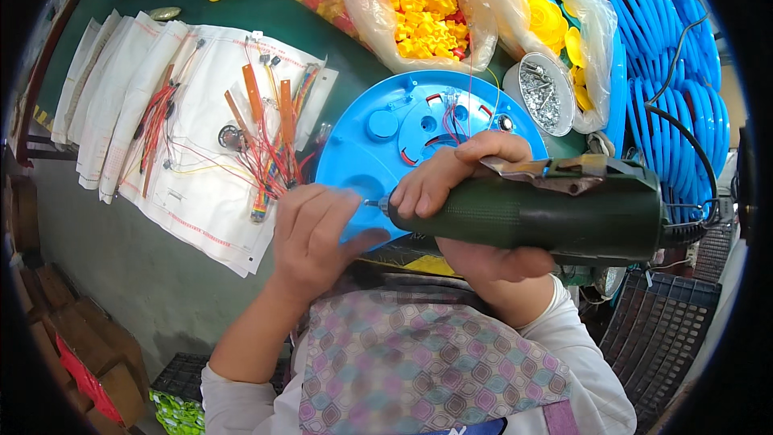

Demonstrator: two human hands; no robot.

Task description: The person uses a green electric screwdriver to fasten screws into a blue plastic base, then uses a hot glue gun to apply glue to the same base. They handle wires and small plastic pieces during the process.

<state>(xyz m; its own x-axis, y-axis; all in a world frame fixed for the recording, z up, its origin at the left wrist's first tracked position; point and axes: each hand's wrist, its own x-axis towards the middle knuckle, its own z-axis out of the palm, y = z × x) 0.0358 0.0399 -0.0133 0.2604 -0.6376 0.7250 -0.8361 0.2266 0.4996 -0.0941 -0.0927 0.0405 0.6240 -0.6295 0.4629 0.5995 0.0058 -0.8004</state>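
Observation:
My right hand (439, 181) is wrapped round a dark green electric screwdriver (564, 213), held level with its bit pointing left. Just off the tip of that bit is my left hand (314, 229), fingers curled and smeared by motion. Whether it pinches a small part there cannot be made out. Both hands are over the near side of a round blue plastic base (342, 145) with moulded posts and slots. Thin wires (459, 117) rise from the middle of the base. A small round metallic piece (505, 122) sits at its right side.
A white bowl of screws (541, 93) stands right of the base. Behind are clear bags of yellow and red plastic parts (427, 12) and larger yellow pieces (549, 20). Wired components (258, 145) lie on white sheets (189, 201) at left. Blue rings (668, 56) are stacked at right, beside a black cable (684, 133).

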